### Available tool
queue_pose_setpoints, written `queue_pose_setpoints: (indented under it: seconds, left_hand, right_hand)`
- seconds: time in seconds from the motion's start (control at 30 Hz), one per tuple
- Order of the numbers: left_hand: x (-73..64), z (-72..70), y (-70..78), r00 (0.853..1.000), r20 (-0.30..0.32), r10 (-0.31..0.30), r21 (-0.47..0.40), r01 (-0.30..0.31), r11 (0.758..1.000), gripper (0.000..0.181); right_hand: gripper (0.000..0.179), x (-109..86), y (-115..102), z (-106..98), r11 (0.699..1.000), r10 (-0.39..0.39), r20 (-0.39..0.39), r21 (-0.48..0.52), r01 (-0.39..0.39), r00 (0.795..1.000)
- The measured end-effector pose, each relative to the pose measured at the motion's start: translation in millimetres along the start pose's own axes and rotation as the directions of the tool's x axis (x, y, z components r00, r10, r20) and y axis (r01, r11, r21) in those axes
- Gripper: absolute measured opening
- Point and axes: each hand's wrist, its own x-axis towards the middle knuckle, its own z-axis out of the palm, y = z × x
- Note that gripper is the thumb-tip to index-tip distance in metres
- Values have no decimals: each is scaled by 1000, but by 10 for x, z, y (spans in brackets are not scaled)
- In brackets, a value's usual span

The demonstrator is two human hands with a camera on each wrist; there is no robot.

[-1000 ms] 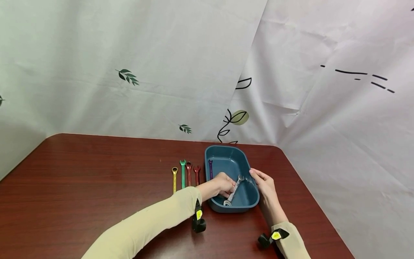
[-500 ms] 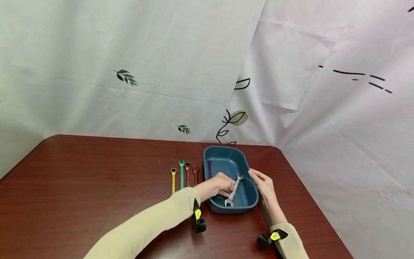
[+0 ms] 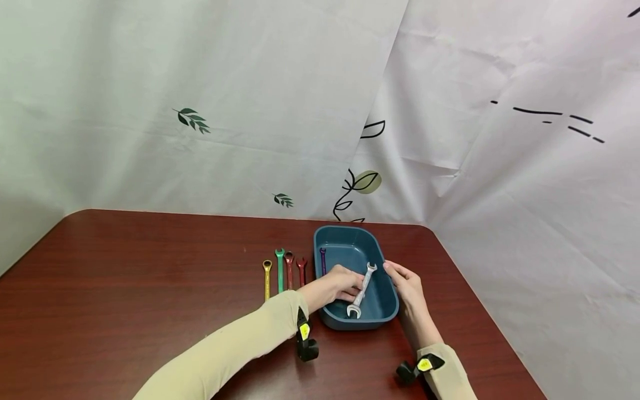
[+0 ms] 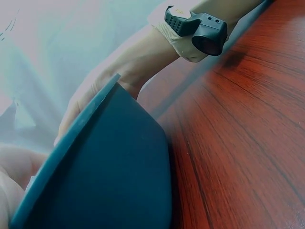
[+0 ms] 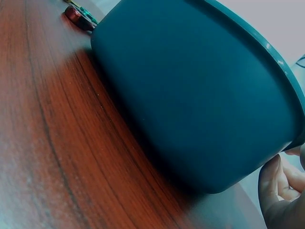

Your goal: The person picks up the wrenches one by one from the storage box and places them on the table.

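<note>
In the head view my left hand (image 3: 344, 282) reaches over the near left side of a blue plastic bin (image 3: 361, 320) and grips a silver wrench (image 3: 362, 290). The wrench slants across the bin, with both of its open ends showing. My right hand (image 3: 411, 289) pinches the bin's right rim between thumb and fingers; the right wrist view shows that thumb (image 5: 270, 176) against the outer wall. Along the bin's left inner side lies a purple wrench (image 3: 323, 262), partly hidden by my left hand.
On the table to the left of the bin, several wrenches lie in a row: yellow (image 3: 267, 278), green (image 3: 280, 269), and two red ones, the nearer to the bin being the shorter red wrench (image 3: 301, 269). My left sleeve (image 3: 235, 347) covers their lower ends. A pale curtain (image 3: 225, 161) hangs behind.
The silver wrench has turned slightly in my left hand, its far end rising, and its open ends now face the camera more. My right hand keeps its place on the rim.
</note>
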Motion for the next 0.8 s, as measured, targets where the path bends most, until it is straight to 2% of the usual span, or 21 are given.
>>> queue_pose_setpoints:
  seconds: [0.4,0.8]
  left_hand:
    - [-5,-11,-13,994,-64,86,-75,-90,993,30]
    - [20,-17,-11,988,-98,120,-96,-129,987,28]
  right_hand:
    - [49,-4,-4,-1,1000,6,4,-11,-6,1000]
    - [51,-4,-7,-3,1000,3,2,-9,-3,1000]
